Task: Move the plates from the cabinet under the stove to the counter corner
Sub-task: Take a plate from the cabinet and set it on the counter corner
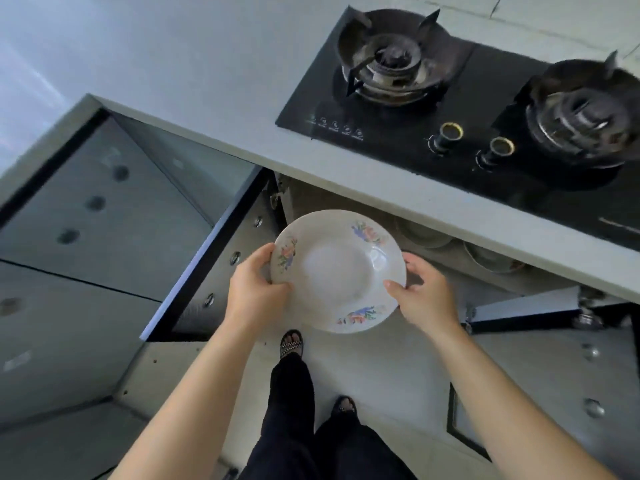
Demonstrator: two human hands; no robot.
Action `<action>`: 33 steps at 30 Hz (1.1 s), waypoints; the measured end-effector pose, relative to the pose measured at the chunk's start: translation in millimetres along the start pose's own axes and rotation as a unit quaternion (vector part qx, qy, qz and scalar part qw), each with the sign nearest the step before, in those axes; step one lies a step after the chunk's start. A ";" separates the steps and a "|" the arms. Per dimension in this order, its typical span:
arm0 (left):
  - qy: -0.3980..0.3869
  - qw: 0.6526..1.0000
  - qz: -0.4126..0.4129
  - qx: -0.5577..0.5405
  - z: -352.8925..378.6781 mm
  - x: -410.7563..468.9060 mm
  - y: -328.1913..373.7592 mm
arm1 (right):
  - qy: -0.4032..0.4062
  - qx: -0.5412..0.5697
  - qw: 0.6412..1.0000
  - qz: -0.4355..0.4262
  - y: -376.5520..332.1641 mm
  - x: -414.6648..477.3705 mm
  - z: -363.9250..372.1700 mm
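Gripped the flowered plate (337, 271) at opposite sides of the rim — left hand (254, 289) with thumb on top and fingers curled round the edge, right hand (422, 292) the same. Held level, face up, in the air just in front of the open cabinet (346, 199), below the table (207, 98) edge. Saw more plates (424, 233) inside. Judged the table corner (100, 102) to lie up and to the left of the plate — on the left hand's side, so probably a lift and a swing leftward.

Home kitchen, gas stove (478, 98) set in counter (214, 98), cabinet (433, 251) below
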State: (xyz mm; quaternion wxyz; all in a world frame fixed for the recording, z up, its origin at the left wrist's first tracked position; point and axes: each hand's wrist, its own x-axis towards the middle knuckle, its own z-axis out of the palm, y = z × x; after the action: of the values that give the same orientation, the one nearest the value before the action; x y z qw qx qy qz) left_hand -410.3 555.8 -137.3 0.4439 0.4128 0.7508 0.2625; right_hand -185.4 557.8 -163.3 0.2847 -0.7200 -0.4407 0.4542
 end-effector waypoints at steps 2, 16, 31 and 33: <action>-0.001 1.000 0.025 -0.008 -11.6 -26.8 24.0 | 0.000 0.004 1.000 -0.022 -21.8 -18.6 -21.2; 0.027 0.986 0.102 -0.131 -50.9 -139.3 85.8 | 0.013 0.093 0.985 -0.145 -91.9 -112.4 -96.0; 0.176 0.954 0.041 -0.238 -154.2 -180.4 50.8 | -0.127 0.088 0.969 -0.195 -166.4 -135.7 -7.5; 0.192 0.951 0.035 -0.240 -174.2 -179.7 39.7 | -0.145 0.088 0.966 -0.197 -179.3 -137.6 14.4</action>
State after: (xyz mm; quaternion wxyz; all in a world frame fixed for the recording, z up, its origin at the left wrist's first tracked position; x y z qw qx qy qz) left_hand -501.2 418.5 55.3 0.3677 0.2617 0.7215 0.5251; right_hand -293.2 515.6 31.3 0.3636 -0.5176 -0.5686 0.5259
